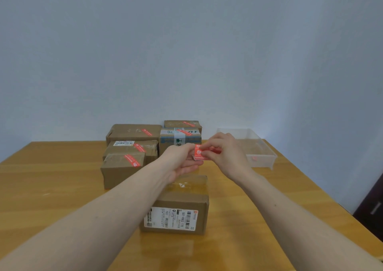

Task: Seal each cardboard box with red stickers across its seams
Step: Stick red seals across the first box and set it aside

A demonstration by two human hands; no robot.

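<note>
Above an unsealed cardboard box at six o'clock, the left hand pinches a stack of red stickers steady while the right hand pinches its top sticker, apparently peeling. Sealed boxes wait at eleven o'clock.

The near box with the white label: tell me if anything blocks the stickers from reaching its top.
Only the person's own left forearm, which crosses above the near box. The stack of red stickers, held between the left hand and the right hand, hangs above the box's far end. Nothing else visible lies between.
</note>
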